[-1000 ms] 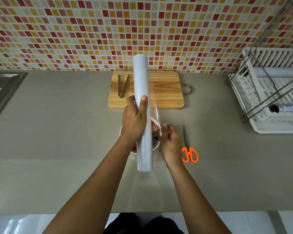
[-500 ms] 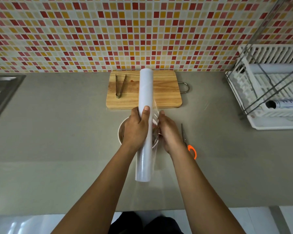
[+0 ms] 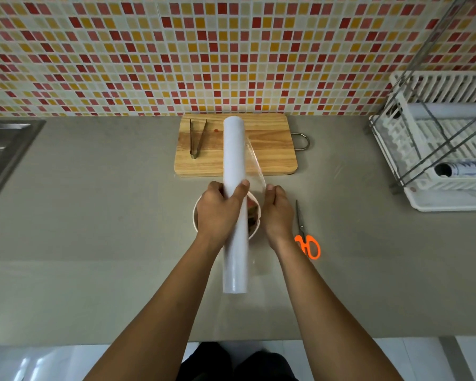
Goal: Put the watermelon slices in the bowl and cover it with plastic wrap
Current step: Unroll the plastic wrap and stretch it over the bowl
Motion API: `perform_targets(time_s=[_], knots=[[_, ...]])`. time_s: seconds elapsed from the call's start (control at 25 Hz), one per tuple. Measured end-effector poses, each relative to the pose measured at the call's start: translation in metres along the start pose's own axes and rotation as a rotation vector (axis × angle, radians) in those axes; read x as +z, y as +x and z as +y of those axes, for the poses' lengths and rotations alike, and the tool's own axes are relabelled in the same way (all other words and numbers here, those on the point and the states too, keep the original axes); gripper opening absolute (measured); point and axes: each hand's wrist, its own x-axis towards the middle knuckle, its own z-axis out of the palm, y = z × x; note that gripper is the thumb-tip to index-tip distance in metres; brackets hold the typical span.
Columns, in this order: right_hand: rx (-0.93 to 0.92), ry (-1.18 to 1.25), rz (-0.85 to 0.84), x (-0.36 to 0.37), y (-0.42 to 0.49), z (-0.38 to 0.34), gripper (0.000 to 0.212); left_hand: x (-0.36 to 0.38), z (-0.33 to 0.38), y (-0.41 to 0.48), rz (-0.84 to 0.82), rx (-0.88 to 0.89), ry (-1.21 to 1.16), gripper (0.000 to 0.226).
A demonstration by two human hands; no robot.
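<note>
The roll (image 3: pixel 234 204), axis running 12 to 6 over the bowl (image 3: pixel 196 215), is gripped by the left hand (image 3: pixel 217 213), its film (image 3: pixel 254 171) pinched at 3 o'clock by the right hand (image 3: pixel 276 213).

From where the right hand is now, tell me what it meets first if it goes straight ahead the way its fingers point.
The right hand points away toward the wall. Apart from the plastic wrap film it pinches, it would likely meet the wooden cutting board first, though the hand's height above the counter is unclear.
</note>
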Motion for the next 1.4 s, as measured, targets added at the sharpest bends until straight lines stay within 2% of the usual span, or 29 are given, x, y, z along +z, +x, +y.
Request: perform_targets(time_s=[0.12, 0.2, 0.28, 0.36, 0.44, 0.52, 0.6, 0.68, 0.76, 0.92, 1.16, 1.28, 1.4], knots=[[-0.014, -0.034, -0.013, -0.004, 0.004, 0.000, 0.031, -0.004, -0.002, 0.000, -0.039, -0.086, -0.098, 0.037], [0.018, -0.018, -0.018, -0.005, 0.002, 0.000, 0.036, -0.003, -0.001, -0.002, -0.050, -0.099, -0.082, 0.040], [0.172, 0.112, -0.096, -0.007, -0.003, -0.004, 0.050, -0.002, -0.001, -0.002, -0.047, -0.075, -0.062, 0.043], [0.367, 0.240, -0.252, -0.011, -0.008, -0.009, 0.071, -0.002, 0.000, 0.002, -0.031, -0.061, -0.047, 0.046], [0.442, 0.241, -0.367, -0.014, -0.016, -0.012, 0.077, -0.001, 0.000, 0.006, -0.022, -0.039, -0.022, 0.044], [0.411, 0.211, -0.353, -0.012, -0.025, -0.013, 0.060, 0.001, 0.000, 0.007, -0.014, 0.016, -0.008, 0.037], [0.300, 0.177, -0.200, -0.008, -0.030, -0.013, 0.043, 0.007, 0.001, 0.005, 0.007, 0.084, -0.001, 0.030], [0.149, 0.048, -0.043, -0.006, -0.030, -0.011, 0.037, 0.014, 0.001, 0.000, 0.044, 0.150, 0.051, 0.035], [0.019, -0.042, 0.014, -0.006, -0.030, -0.010, 0.035, 0.020, 0.000, -0.001, 0.084, 0.208, 0.126, 0.043], [-0.040, -0.111, -0.037, -0.010, -0.030, 0.000, 0.030, 0.019, -0.002, 0.005, 0.063, 0.280, 0.294, 0.062], [-0.088, -0.100, -0.053, -0.013, -0.033, 0.005, 0.027, 0.018, -0.002, 0.012, 0.107, 0.419, 0.400, 0.056], [-0.090, -0.110, -0.058, -0.017, -0.029, 0.004, 0.029, 0.015, -0.004, 0.016, 0.095, 0.417, 0.345, 0.053], [-0.086, -0.125, -0.075, -0.023, -0.026, 0.003, 0.033, 0.011, -0.007, 0.019, 0.021, 0.309, 0.174, 0.048]])
